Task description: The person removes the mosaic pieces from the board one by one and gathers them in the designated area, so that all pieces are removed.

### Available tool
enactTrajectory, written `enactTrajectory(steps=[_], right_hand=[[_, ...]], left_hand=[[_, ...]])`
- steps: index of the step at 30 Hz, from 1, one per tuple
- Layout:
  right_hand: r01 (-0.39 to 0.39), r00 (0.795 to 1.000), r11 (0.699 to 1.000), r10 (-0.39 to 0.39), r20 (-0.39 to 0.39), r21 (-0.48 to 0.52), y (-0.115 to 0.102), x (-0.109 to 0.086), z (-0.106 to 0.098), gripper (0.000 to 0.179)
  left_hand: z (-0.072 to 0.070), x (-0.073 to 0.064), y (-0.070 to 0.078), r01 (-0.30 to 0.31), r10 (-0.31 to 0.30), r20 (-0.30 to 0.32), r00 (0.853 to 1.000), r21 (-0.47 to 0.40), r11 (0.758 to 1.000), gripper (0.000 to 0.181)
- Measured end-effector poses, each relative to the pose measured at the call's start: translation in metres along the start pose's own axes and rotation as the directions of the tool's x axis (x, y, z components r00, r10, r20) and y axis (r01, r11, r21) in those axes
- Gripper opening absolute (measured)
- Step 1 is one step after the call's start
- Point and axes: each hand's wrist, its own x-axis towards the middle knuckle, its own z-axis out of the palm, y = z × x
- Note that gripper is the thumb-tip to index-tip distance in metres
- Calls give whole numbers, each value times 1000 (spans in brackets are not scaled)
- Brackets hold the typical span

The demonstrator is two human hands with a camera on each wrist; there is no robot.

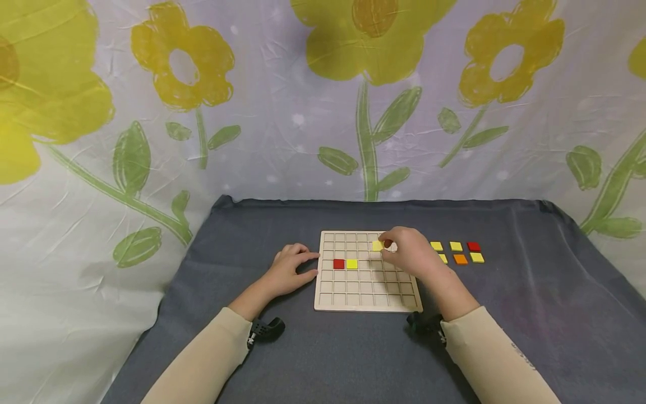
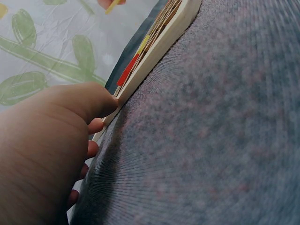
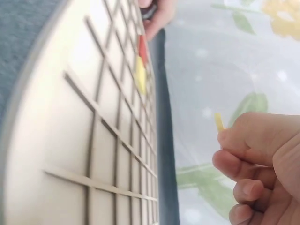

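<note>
A pale wooden grid board point(image 1: 367, 301) lies flat on the dark cloth. A red square tile point(image 1: 338, 264) and a yellow square tile point(image 1: 351, 264) sit side by side in its cells, left of the middle. My right hand point(image 1: 411, 252) pinches another yellow tile point(image 1: 377, 246) between thumb and fingertip, raised above the board's upper right part; the right wrist view shows only the tile's edge point(image 3: 219, 122). With fingers extended, my left hand point(image 1: 289, 270) touches the board's left edge, and in the left wrist view the thumb point(image 2: 105, 104) rests against its side.
Right of the board lie several loose tiles, among them a yellow tile point(image 1: 456, 246), a red tile point(image 1: 473, 246) and an orange tile point(image 1: 460, 259). My right forearm crosses between them and the board's lower right corner. A flowered curtain point(image 1: 272, 140) hangs behind the cloth-covered table point(image 1: 323, 359).
</note>
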Motion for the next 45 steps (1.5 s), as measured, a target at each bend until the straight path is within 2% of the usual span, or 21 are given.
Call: enactTrajectory(steps=[13,28,38,45], right_hand=[[-56,998,996,57,-9,66,12,-5,-28,32],[-176,983,979,169,70,105,34,-17,-62,35],[-252,962,962,238,134,104,52,-28,-75,36],[-316,936,941,288,201,125,69,-35,-80,37]], left_hand=[[3,-1,-3,-14,14,-16,1000,-10,1000,46],[3,-2,-2,-6,6,-10,1000,-7,1000,46],[4,-1,-4,-6,6,-12,1000,7,1000,46],[2,1,-2,-7,7,-8,1000,3,1000,47]])
